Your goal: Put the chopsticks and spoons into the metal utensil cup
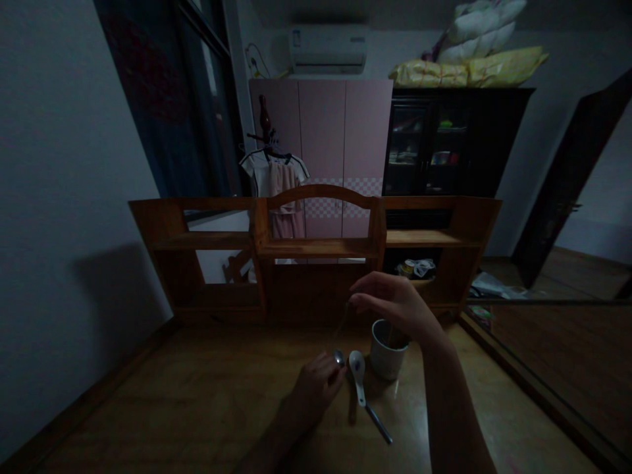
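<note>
The room is dim. My left hand (316,385) rests on the wooden desk (197,408), fingers curled around a metal spoon (338,357) whose bowl shows at my fingertips. My right hand (395,303) hovers above a white cup (388,349), fingers pinched on a thin stick-like utensil (342,322) that slants down toward the desk. A white ceramic spoon (357,372) lies on the desk between my left hand and the cup, with a dark-handled utensil (379,424) just behind it.
A wooden shelf unit (316,247) stands along the desk's far edge, with small items (417,268) in its right compartment. Beyond are a pink wardrobe (320,145), a dark cabinet (444,141), hanging clothes (276,181) and an air conditioner (328,49).
</note>
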The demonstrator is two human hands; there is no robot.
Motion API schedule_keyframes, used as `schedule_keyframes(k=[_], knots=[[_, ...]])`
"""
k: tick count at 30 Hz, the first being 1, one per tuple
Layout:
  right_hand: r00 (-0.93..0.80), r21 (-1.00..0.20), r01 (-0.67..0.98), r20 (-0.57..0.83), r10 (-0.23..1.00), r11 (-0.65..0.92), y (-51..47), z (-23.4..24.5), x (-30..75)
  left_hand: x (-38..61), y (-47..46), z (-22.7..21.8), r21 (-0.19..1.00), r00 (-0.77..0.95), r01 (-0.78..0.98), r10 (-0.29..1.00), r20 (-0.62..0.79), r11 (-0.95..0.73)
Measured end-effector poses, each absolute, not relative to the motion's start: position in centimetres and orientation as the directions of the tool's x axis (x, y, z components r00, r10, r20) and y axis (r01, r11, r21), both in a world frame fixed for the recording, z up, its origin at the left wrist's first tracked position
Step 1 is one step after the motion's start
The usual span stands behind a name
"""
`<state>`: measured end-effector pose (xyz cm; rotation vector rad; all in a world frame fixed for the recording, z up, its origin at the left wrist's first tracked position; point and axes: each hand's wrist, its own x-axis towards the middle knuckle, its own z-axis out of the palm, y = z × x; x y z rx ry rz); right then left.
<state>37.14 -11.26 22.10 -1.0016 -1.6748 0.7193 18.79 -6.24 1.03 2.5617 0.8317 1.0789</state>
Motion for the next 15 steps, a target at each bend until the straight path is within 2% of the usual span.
schedule_keyframes(k=[3,7,11,15], knots=[[-0.001,-0.838,0.265,0.494,0.869,0.477,-11.9,22.8,38.6,18.8,-5.6,0.2,0.378,0.569,0.432,0.573,0.591,-0.819],[0.208,-0.809,0.295,0.574,0.792,0.509,-12.5,22.9,40.7,18.6,-5.2,-1.1,0.381,0.506,0.501,0.62,0.6,-0.777],[0.418,-0.76,0.336,0.65,0.635,0.557,-12.4,22.4,42.4,18.3,-5.6,-1.1,0.379,0.488,0.533,0.641,0.592,-0.757],[0.585,-0.72,0.326,0.663,0.468,0.612,-12.1,22.0,43.5,18.5,-6.4,0.6,0.485,0.523,0.504,0.699,0.487,-0.715]])
